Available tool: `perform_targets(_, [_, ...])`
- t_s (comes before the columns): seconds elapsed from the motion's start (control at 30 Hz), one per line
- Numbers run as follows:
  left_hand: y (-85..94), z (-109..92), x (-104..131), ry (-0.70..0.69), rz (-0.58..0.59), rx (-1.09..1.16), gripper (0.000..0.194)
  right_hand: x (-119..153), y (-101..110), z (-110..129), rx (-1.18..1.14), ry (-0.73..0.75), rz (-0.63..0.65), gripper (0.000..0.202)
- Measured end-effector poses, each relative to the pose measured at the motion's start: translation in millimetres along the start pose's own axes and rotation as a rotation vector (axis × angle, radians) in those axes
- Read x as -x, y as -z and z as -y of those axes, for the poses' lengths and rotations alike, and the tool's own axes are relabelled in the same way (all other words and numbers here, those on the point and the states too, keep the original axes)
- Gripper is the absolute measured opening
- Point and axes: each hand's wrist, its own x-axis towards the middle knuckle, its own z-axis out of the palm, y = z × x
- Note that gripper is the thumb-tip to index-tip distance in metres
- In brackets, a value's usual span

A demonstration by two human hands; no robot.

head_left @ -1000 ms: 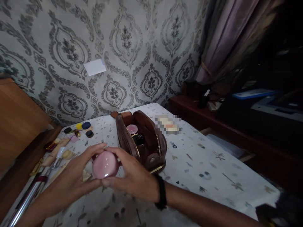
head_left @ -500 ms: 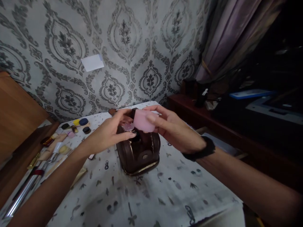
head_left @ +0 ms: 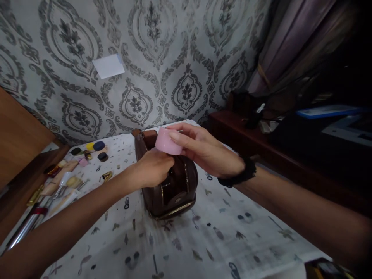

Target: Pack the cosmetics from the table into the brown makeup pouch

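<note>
A small pink tub (head_left: pixel 167 142) is held tilted above the bag, between the thumb and fingers of my right hand (head_left: pixel 209 153). Just beneath it, my left hand (head_left: pixel 154 168) is closed, its knuckles up and its fingertips turned down at the bag's mouth. Whatever those fingers hold is hidden; a pale edge shows between hand and tub. The dark brown cosmetic bag (head_left: pixel 171 201) stands unzipped on the table, with gold zip teeth along its opening. Its inside is dark and partly covered by my hands.
Several cosmetics lie along the table's left side, among them a dark-lidded jar (head_left: pixel 99 145), a round sponge (head_left: pixel 74 181) and silver tubes (head_left: pixel 24 226). A gold item (head_left: pixel 107 176) lies nearer the bag. A patterned white cloth (head_left: pixel 174 248) covers the table. A dark red cabinet (head_left: pixel 226 124) stands right.
My left hand has gone from spread fingers beside a clear pinkish piece to a closed shape over the bag's mouth. The pink tub has shifted slightly left. The view has tilted a little.
</note>
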Motion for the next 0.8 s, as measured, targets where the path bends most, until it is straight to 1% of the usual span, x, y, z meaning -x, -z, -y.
perform_targets(0.13, [3.5, 1, 8, -0.036, 0.031, 0.014, 0.016, -7, -2, -12, 0.08, 0.026, -0.001, 0.032])
perform_targets(0.27, [10.2, -7, 20, -0.1, 0.057, 0.018, 0.014, -14, -1, -18, 0.19, 0.024, 0.008, 0.033])
perform_targets(0.4, [10.4, -15, 32, -0.136, 0.039, 0.147, 0.015, -19, 1, -18, 0.326, -0.014, 0.048, 0.035])
perform_targets(0.5, [8.1, -18, 42, -0.152, 0.016, 0.19, 0.012, -25, 0, -18, 0.476, -0.044, 0.091, 0.039])
perform_targets(0.57, [6.6, -20, 47, -0.153, 0.006, 0.2, 0.012, -29, -3, -16, 0.647, -0.042, 0.114, 0.04])
perform_targets(0.67, [5.1, -24, 54, -0.146, -0.014, 0.176, 0.015, -38, -10, -9, 0.979, -0.071, 0.195, 0.036])
perform_targets(0.73, [4.9, -28, 57, -0.145, 0.002, 0.116, 0.019, -43, -16, -2, 1.163, -0.153, 0.301, 0.031])
perform_targets(0.8, [5.3, -33, 59, -0.133, 0.028, 0.05, 0.021, -46, -22, 2, 1.265, -0.262, 0.444, 0.026])
